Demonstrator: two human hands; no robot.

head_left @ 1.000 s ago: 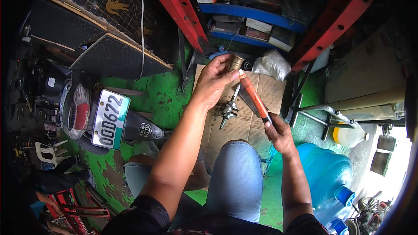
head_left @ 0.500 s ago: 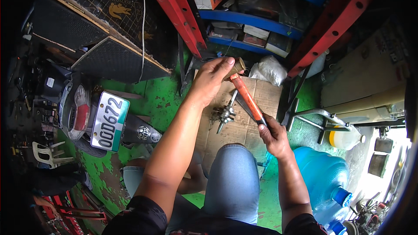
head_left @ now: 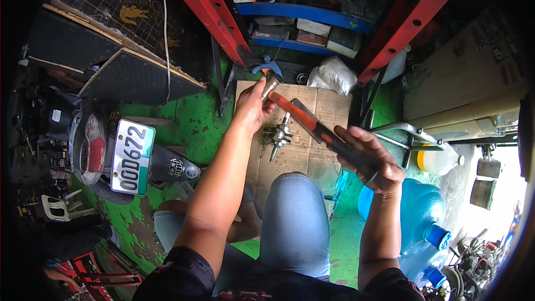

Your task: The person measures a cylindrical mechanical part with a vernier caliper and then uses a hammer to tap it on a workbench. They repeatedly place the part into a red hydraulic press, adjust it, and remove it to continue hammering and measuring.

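Centre frame: left hand (head_left: 252,107) grasps hammer (head_left: 304,117) by head (head_left: 270,87); right hand (head_left: 382,161) now uncurled, handle (head_left: 326,135) against palm, left apparently steadying.

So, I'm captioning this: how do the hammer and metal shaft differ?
The hammer is in the left hand; the metal shaft lies on the cardboard. The hammer's handle is orange and black; the shaft is metallic grey. In view, the hammer slants down rightward, the shaft down leftward. Both are elongated.
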